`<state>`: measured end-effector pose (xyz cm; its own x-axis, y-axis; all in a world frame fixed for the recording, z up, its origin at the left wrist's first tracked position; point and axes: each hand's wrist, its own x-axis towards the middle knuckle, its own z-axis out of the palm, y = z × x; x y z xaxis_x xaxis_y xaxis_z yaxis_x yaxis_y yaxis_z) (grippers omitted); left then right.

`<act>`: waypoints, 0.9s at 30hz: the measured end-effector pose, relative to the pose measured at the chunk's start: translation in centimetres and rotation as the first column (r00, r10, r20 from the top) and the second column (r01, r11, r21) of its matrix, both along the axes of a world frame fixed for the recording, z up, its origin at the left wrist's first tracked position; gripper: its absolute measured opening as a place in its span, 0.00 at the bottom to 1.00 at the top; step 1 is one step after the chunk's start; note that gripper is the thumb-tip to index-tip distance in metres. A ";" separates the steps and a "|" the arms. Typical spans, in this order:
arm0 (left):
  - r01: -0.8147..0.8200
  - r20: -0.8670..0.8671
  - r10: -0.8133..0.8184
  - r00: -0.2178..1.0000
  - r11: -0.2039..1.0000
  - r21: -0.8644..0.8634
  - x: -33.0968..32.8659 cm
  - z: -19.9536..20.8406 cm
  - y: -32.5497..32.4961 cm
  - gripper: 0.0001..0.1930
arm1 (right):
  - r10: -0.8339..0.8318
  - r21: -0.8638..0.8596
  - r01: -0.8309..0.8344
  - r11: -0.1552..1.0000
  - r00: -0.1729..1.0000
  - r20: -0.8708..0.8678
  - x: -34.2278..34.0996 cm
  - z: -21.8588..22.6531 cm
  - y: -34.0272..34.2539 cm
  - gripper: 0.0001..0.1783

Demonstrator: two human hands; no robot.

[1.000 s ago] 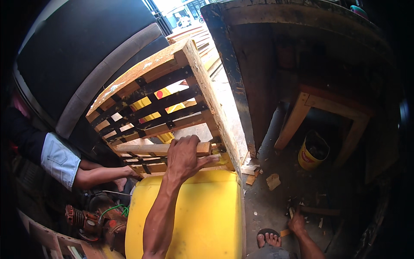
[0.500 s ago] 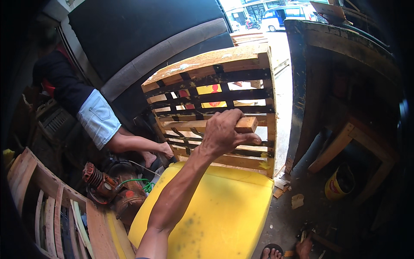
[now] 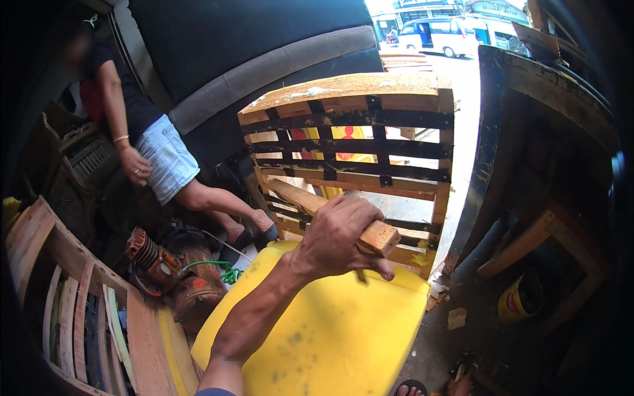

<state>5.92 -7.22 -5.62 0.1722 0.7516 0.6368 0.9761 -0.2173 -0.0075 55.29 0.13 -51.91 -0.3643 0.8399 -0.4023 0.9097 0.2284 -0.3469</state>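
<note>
My left hand (image 3: 337, 237) reaches up from the lower edge, its fingers closed over the near end of a wooden bar (image 3: 294, 197). The bar slants away to the left, its far end by the left side of an upright wooden frame (image 3: 444, 178). Dark straps criss-cross the frame's opening. Below the hand, a short dark piece hangs near the bar's end. Beneath my forearm lies a yellow cushion-like pad (image 3: 317, 336), dotted with dark spots. My right hand cannot be made out; a skin-coloured shape at the bottom right is too unclear to name.
A person (image 3: 142, 132) in light denim shorts stands at the left. Near them are a rusty compressor (image 3: 191, 284) with a green hose and a slatted wooden frame (image 3: 142, 336). A yellow bucket (image 3: 512, 303) and a dark panel (image 3: 485, 152) are at the right.
My left hand has come lower and nearer, with the bar now slanting instead of lying nearly level. The person at the left has straightened up from bending. The view has shifted slightly.
</note>
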 end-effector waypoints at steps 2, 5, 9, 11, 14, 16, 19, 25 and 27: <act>0.028 0.005 -0.028 1.000 1.000 0.002 0.5 -0.3 -0.7 0.43 | -0.026 0.025 0.027 0.999 0.998 -0.049 -0.2 0.5 0.0 0.39; 0.021 -0.012 -0.020 1.000 0.999 0.035 1.0 -0.6 -1.9 0.37 | 0.063 0.169 -0.044 0.985 0.992 -0.108 -0.3 1.1 0.0 0.42; -0.024 0.061 0.023 0.998 0.999 0.023 1.2 -0.1 -4.0 0.30 | 0.093 0.076 -0.094 0.993 0.996 0.016 -0.4 2.1 0.0 0.43; -0.034 0.045 0.032 0.998 0.998 0.059 1.5 0.4 -4.6 0.28 | 0.012 0.034 -0.012 0.999 1.000 0.000 -0.7 3.0 -0.1 0.42; -0.068 0.052 0.065 0.997 0.995 0.068 1.8 0.8 -4.1 0.26 | -0.087 -0.044 0.087 0.995 0.996 -0.009 -1.5 4.8 -0.2 0.41; -0.055 0.057 0.050 0.997 0.994 0.093 1.6 0.6 -2.4 0.26 | -0.137 -0.096 0.133 0.986 0.990 -0.042 -2.0 6.1 -0.3 0.40; -0.078 0.022 0.076 0.997 0.992 0.095 1.4 -0.6 1.1 0.24 | -0.057 -0.131 0.061 0.989 0.998 0.033 -2.3 7.1 -0.5 0.42; -0.238 -0.050 0.236 0.971 0.970 -0.050 -0.1 -3.7 7.7 0.19 | -0.056 0.058 0.057 0.997 0.998 -0.021 -2.7 3.8 -1.1 0.36; -0.282 -0.092 0.272 0.958 0.949 -0.139 -0.1 -5.2 9.2 0.17 | -0.272 0.063 0.271 0.961 0.962 0.018 -3.3 2.1 -1.6 0.43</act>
<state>5.82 2.00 -10.83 -0.0155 0.8616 0.5074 0.9961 0.0576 -0.0673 51.99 -1.47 -49.79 -0.1094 0.9285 -0.3548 0.9488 -0.0089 -0.3157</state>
